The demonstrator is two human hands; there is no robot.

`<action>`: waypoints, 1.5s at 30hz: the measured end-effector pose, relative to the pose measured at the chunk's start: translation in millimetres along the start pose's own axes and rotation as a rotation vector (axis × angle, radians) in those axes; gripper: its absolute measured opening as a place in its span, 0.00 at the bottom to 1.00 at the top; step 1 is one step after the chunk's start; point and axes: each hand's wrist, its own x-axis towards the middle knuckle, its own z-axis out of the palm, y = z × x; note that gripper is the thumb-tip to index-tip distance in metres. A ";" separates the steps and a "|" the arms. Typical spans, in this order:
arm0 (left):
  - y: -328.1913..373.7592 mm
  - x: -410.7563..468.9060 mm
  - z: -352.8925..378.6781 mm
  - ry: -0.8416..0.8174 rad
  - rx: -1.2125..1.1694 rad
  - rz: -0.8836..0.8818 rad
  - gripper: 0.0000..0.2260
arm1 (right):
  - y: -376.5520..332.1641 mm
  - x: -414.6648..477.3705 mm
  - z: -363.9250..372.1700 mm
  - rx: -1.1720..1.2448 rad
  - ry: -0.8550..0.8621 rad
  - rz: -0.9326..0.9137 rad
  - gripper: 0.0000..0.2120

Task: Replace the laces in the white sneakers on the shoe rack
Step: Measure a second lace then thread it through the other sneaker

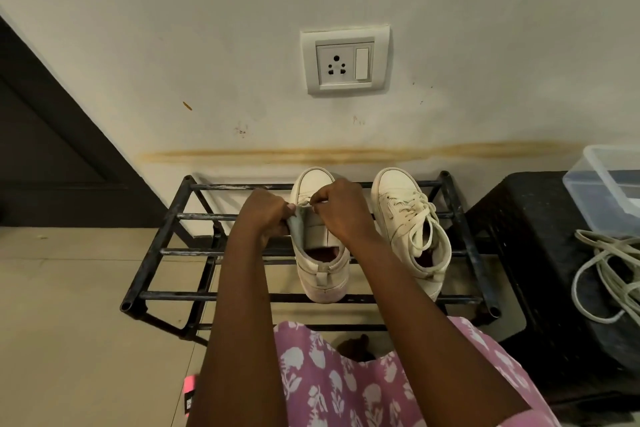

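Two white sneakers stand side by side on the top bars of a black metal shoe rack (pixel 156 253), toes toward the wall. The left sneaker (pixel 322 274) has almost no lace in it. My left hand (pixel 265 215) grips its left upper edge by the eyelets. My right hand (pixel 341 215) pinches a short bit of white lace (pixel 304 202) near the toe end of the tongue. The right sneaker (pixel 408 218) is fully laced, its lace ends lying loose over the opening.
A black plastic stool (pixel 540 253) stands right of the rack with a heap of loose white laces (pixel 609 274) and a clear plastic box (pixel 609 184) on it. A wall socket (pixel 344 61) is above the rack. Tiled floor lies to the left.
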 end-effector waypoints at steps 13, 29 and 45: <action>-1.2 4.5 2.0 0.004 -0.008 0.029 0.10 | -4.2 -5.8 6.4 -0.157 0.010 -0.053 0.11; -8.4 -2.9 -8.2 -0.104 -0.125 -0.008 0.06 | 1.0 -2.8 8.0 -0.148 -0.001 0.050 0.12; -13.6 7.3 -5.6 0.103 -0.101 -0.014 0.09 | 7.2 -8.3 4.4 -0.142 -0.075 0.059 0.29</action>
